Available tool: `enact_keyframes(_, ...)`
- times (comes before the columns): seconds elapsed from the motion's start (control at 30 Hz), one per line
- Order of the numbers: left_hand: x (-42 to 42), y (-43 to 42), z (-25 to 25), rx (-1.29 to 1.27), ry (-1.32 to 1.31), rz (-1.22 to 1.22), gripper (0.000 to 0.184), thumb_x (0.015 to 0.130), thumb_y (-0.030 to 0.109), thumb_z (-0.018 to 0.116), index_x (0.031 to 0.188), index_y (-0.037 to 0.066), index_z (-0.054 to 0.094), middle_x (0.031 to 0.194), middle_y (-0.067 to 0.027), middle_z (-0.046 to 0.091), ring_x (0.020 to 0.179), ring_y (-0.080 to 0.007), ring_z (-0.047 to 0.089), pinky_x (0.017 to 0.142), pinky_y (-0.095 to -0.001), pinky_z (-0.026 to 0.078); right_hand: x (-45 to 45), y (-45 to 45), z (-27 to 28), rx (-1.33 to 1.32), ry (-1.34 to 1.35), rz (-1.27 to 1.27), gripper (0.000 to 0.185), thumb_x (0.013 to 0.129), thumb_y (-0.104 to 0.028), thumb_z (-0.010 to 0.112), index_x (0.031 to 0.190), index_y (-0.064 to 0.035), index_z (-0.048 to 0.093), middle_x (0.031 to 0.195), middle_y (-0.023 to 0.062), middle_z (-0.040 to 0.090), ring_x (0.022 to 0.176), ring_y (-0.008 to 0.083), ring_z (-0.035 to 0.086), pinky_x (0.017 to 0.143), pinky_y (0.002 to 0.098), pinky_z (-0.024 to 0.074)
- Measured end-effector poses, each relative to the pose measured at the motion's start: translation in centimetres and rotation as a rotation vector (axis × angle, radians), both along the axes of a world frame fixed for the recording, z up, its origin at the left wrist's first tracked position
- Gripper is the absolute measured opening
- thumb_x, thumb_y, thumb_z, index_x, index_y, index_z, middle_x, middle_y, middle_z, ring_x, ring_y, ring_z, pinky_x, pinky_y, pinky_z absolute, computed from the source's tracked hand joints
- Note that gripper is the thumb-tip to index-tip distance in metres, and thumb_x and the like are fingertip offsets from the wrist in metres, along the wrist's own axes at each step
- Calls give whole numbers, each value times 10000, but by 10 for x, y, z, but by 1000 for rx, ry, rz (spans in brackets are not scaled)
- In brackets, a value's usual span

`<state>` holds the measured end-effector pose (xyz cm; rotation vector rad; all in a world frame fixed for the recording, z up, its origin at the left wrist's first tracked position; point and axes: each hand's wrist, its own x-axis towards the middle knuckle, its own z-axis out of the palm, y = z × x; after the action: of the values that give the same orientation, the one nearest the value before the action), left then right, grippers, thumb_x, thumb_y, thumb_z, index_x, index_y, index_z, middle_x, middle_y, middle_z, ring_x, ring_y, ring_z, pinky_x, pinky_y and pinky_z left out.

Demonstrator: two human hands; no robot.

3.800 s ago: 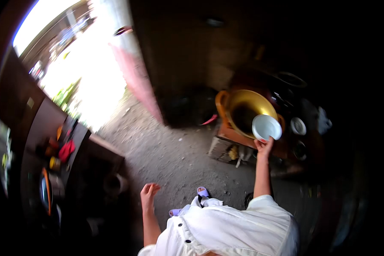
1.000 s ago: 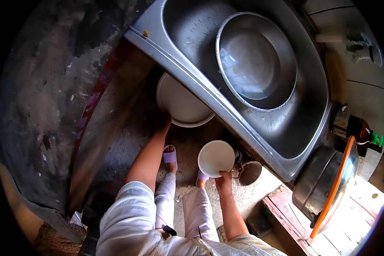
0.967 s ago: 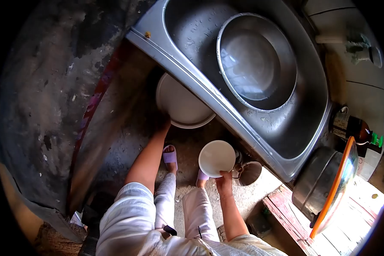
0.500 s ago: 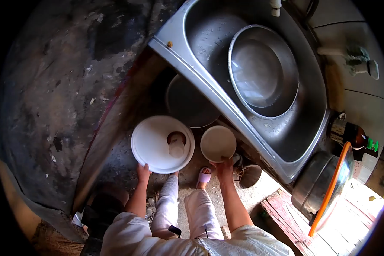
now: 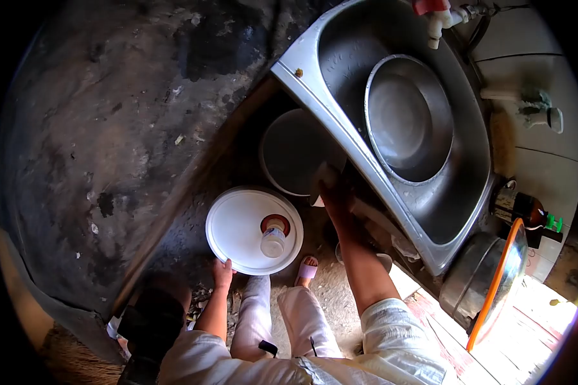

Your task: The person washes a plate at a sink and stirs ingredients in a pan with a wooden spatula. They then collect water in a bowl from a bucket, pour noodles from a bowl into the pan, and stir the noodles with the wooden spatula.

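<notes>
My left hand (image 5: 223, 274) grips the near rim of a large white round lid (image 5: 234, 224). On the lid sits a small clear plastic container (image 5: 273, 244) with a reddish-brown ring at its far end. My right hand (image 5: 331, 186) reaches forward into the shadow under the sink's front edge. A pale edge of a bowl (image 5: 317, 200) shows at its fingers; most of the bowl and the fingers are dark or hidden. Just beyond this hand stands a wide dark round pan (image 5: 292, 151), partly under the sink.
A steel sink (image 5: 340, 122) holds a metal basin (image 5: 410, 119) under a tap (image 5: 435, 25). A dark, worn surface (image 5: 109, 160) lies left. On the right are a metal pot (image 5: 469, 276), an orange-rimmed lid (image 5: 498, 282) and a brown bottle (image 5: 523, 210).
My right hand has moved forward with the small pale bowl into the shadow beside the dark pan. The white lid has shifted slightly nearer and right in view, still in my left hand.
</notes>
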<state>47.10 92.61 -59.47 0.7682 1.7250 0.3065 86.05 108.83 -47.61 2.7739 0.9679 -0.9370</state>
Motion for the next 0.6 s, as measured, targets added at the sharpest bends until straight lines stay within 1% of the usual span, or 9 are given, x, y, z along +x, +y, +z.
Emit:
enact_keyframes(0.1, 2, -1, -3, 41, 3, 36, 193, 797, 106, 502, 902, -42, 437, 686, -116, 561, 461, -192, 564, 461, -296, 457, 5, -8, -28, 147, -248, 165, 741, 671, -590, 507, 1187, -66, 413, 1131, 199, 474, 1059, 342, 446, 868, 443, 395)
enact_keyframes(0.17, 7, 7, 5, 56, -15, 53, 187, 797, 105, 503, 896, -41, 441, 673, -112, 561, 460, -191, 563, 465, -299, 455, 10, -19, -38, 263, -416, 285, 658, 714, -503, 530, 1189, -67, 397, 1070, 180, 508, 893, 313, 556, 701, 432, 479)
enact_keyframes(0.2, 10, 14, 9, 70, -29, 69, 181, 796, 103, 504, 889, -40, 445, 659, -107, 560, 458, -190, 562, 469, -303, 454, 17, -33, -52, 264, -419, 282, 658, 714, -503, 530, 1189, -67, 397, 1070, 180, 508, 893, 313, 556, 701, 432, 479)
enact_keyframes(0.23, 11, 21, 11, 71, -30, 65, 181, 796, 103, 504, 889, -40, 445, 659, -107, 560, 458, -190, 562, 469, -303, 454, 25, -53, -70, 335, -132, 78, 680, 721, -481, 541, 1227, -63, 362, 1098, 202, 494, 946, 317, 536, 751, 427, 458)
enact_keyframes(0.3, 14, 39, 11, 97, 12, -78, 217, 806, 110, 481, 954, -38, 428, 701, -97, 568, 457, -164, 541, 424, -265, 448, 19, -75, -54, 403, 359, -367, 681, 749, -400, 558, 1273, -59, 289, 1082, 211, 492, 858, 294, 560, 669, 387, 469)
enact_keyframes(0.33, 18, 48, 8, 110, -19, -54, 183, 817, 95, 473, 943, -33, 433, 666, -91, 562, 458, -150, 533, 422, -259, 441, 11, -86, -31, 399, 561, -609, 664, 769, -340, 564, 1282, -59, 250, 1037, 199, 504, 718, 265, 604, 536, 352, 502)
enact_keyframes(0.4, 29, 69, 8, 129, -33, -61, 167, 822, 83, 468, 939, -30, 434, 654, -87, 558, 457, -146, 531, 419, -256, 437, -2, -125, -22, 563, 622, -779, 640, 781, -258, 560, 1279, -66, 207, 1005, 162, 490, 508, 199, 569, 386, 260, 466)
enact_keyframes(0.53, 67, 119, 13, 180, -14, -118, 121, 829, 86, 471, 888, -19, 458, 623, -81, 557, 453, -149, 529, 427, -266, 426, -24, -221, -7, 739, 651, -824, 570, 776, -294, 497, 1244, -98, 236, 1071, 114, 475, 785, 225, 588, 476, 286, 515)
enact_keyframes(0.6, 92, 144, 8, 171, 4, -180, 139, 829, 114, 483, 877, -16, 475, 603, -91, 555, 455, -154, 533, 438, -286, 431, -33, -243, 16, 633, 636, -956, 542, 781, -288, 484, 1224, -81, 251, 1086, 133, 453, 812, 237, 580, 490, 295, 523)
